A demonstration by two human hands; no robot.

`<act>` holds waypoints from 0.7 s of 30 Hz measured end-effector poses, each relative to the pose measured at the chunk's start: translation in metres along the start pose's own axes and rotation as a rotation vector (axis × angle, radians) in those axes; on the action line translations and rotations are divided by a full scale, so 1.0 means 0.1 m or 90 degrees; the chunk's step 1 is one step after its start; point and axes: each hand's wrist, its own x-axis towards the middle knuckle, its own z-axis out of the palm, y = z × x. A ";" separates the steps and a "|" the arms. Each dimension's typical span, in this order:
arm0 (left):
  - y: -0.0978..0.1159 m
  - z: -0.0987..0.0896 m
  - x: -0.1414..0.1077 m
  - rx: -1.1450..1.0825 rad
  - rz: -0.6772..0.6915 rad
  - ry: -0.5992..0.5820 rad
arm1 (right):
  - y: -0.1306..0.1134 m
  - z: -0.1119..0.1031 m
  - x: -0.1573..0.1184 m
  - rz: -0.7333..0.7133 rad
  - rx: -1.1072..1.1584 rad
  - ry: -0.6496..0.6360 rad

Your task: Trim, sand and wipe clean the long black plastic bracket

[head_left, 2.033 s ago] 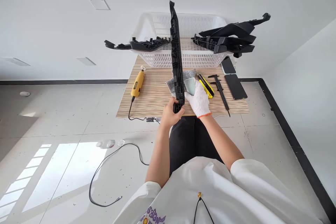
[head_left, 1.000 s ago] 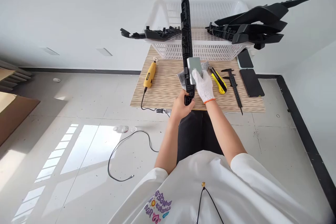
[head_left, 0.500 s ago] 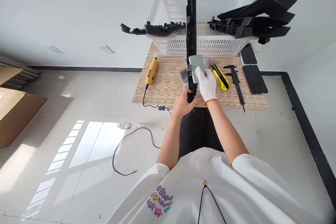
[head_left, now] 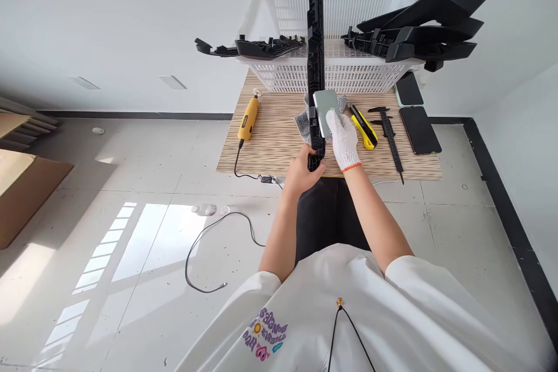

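Strip (head_left: pixel 314 49), blk, L hand (head_left: pixel 300 174) pinching near end, R hand (head_left: pixel 344 140) gripping block (head_left: pixel 325 106), cloth (head_left: pixel 302 127) part-hidden

Workshop-like room: yellow rotary tool (head_left: pixel 248 119), utility knife (head_left: pixel 363 128), caliper (head_left: pixel 392 142) on table (head_left: pixel 268 154); black parts (head_left: pixel 436 9) across basket (head_left: pixel 288 78).

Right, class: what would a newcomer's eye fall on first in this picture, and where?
Probably the long black part, reaching up in front of the white basket from the bare left hand at centre. Next, perhaps, the white-gloved right hand beside it, holding a grey-green block. The yellow power tool also stands out, lying on the left of the striped tabletop.
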 end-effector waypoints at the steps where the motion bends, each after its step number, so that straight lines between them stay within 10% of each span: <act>1: 0.00 0.00 0.00 0.001 0.001 0.001 | -0.02 0.00 0.00 0.000 0.015 0.004; 21: -0.01 0.01 0.00 0.016 -0.010 -0.005 | 0.08 0.06 0.01 -0.002 0.121 -0.014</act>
